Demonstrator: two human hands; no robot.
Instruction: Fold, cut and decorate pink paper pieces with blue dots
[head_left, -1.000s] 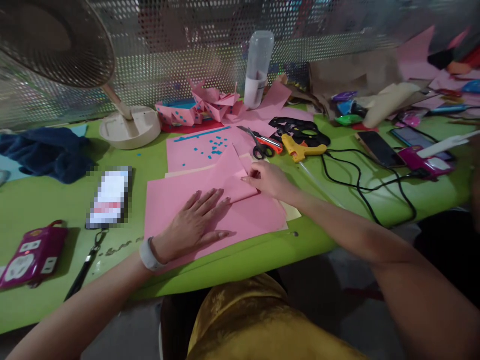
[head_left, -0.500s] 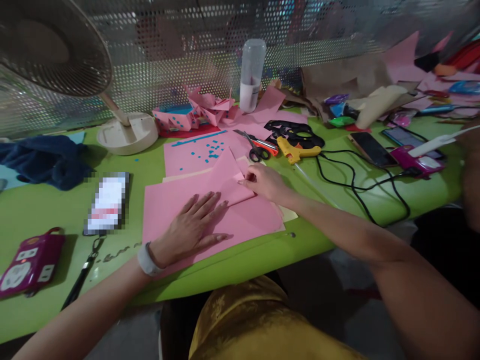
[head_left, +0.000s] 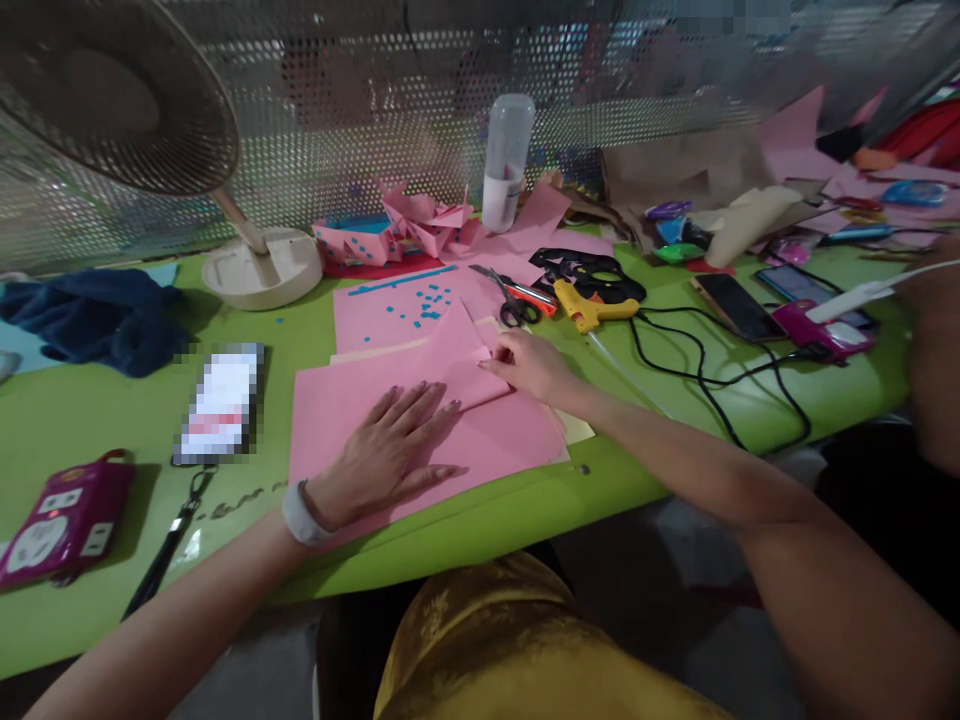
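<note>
My left hand (head_left: 390, 445) lies flat with its fingers spread on a large pink sheet of paper (head_left: 495, 445), its fingertips reaching a folded pink paper (head_left: 461, 365) on top. A pale band circles the left wrist. At the right end of the folded paper, my right hand (head_left: 529, 365) pinches its edge between thumb and fingers. Black-handled scissors (head_left: 516, 308) and a red cutter knife (head_left: 536, 298) lie just beyond the right hand. Small blue paper squares (head_left: 427, 305) are scattered on another pink sheet behind.
A yellow glue gun (head_left: 592, 307) with a black cord lies right of the scissors. Folded pink paper pieces (head_left: 427, 225), a clear bottle (head_left: 506, 165) and a fan (head_left: 262, 268) stand at the back. Phones (head_left: 739, 305) and a purple power strip (head_left: 67, 520) flank the work.
Both hands keep their places on the paper, the right still pinching the edge. The whole view has shifted slightly.
</note>
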